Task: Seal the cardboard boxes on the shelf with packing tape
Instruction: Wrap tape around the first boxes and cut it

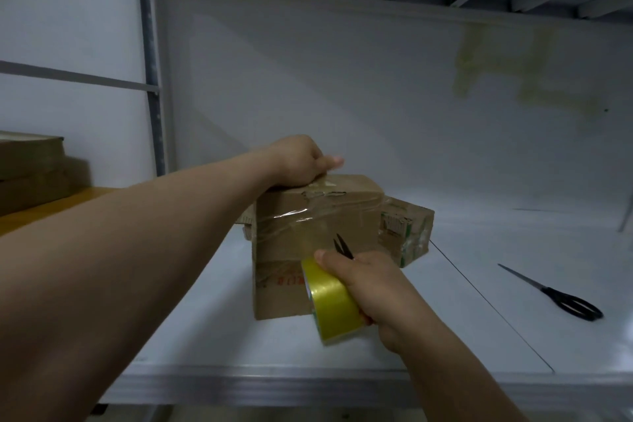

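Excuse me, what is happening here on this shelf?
A person is taping a brown cardboard box on the white metal shelf. The left hand rests on the box top. The right hand holds a yellow roll of packing tape and small black snips; a clear strip runs from the roll up the box front. Black-handled scissors lie apart on the right.

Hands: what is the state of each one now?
Left hand: rests on top of the cardboard box; fingers hidden, cannot be told.
Right hand: closed, holding the yellow tape roll.
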Demonstrator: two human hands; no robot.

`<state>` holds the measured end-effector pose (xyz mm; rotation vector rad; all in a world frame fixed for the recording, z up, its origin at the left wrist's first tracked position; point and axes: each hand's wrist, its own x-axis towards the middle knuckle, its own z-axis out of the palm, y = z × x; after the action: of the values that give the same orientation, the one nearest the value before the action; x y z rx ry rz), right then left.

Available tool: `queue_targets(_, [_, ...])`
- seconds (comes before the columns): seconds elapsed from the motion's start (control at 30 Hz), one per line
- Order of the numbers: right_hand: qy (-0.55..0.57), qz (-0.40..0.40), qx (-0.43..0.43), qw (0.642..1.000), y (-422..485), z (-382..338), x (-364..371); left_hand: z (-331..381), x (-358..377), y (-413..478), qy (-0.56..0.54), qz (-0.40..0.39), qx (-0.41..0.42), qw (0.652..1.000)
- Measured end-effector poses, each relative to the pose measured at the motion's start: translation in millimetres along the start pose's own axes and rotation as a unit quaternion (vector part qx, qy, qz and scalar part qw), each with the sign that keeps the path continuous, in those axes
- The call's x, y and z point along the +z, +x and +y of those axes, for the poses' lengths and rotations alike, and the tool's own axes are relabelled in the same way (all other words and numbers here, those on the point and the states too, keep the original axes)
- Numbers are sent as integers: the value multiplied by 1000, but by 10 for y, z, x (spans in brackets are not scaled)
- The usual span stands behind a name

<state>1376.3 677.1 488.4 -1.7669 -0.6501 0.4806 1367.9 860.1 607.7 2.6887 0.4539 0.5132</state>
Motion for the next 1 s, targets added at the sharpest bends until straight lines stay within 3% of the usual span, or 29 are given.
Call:
queue_targets(0.07, [7,-4,3,1000,-2,5,3,30,-5,-16,63,-41,13,997])
queue_targets(0.23, [2,15,12,1000,-4,41,1,107,-35,-105,90,-73,-4,993])
queue_targets(0.4, [3,19,12,1000,-20,45,-5,86,-311,-368,58,-189,107,974])
queue_targets(0.5, [3,23,13,1000,-15,42,4,-29,-346,-526,121,-271,127,947])
queue_targets(0.57, [-1,22,16,1000,-28,20,3,-83,-268,-569,142,-234,127,953])
queue_targets(0.77, [0,10,16,1000,-43,-25,-48,-178,-54,-582,48,-137,140,979])
queue_targets(1.0, [9,9,20,1000,-26,-14,-21,-244,-107,-558,20,-185,144,972])
